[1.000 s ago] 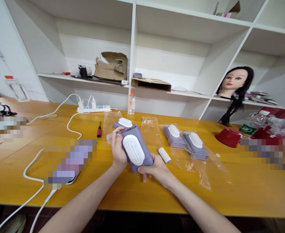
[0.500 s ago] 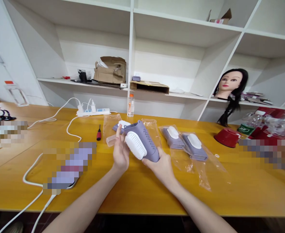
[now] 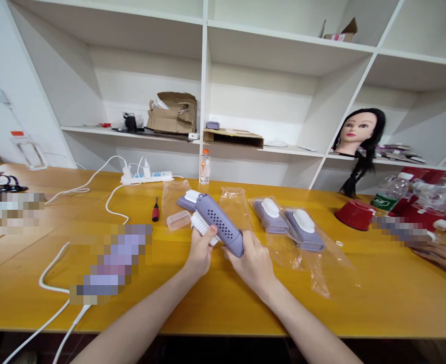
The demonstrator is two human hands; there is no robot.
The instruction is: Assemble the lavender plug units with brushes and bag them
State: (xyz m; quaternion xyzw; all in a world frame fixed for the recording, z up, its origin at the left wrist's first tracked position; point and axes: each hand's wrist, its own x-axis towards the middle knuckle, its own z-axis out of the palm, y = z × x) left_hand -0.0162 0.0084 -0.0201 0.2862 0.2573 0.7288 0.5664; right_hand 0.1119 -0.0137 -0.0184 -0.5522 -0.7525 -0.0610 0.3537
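Head view, lower center: a lilac perforated bristle brush [image 3: 220, 223] sits clamped between the left hand [image 3: 200, 253] and right hand [image 3: 251, 260]. Its free end tilts toward upper left.

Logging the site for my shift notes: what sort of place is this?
Likely a workroom for handling or testing products, not a home: bagged purple-and-white brushes lie on a yellow workbench, beside a screwdriver and power strip, under white shelving with cardboard boxes and a mannequin head.

From the person's head, the camera faces forward and down across the yellow wooden table [image 3: 374, 303], close above the left hand [image 3: 200, 253] and right hand [image 3: 251, 263], toward the white shelving unit [image 3: 261, 101] beyond.
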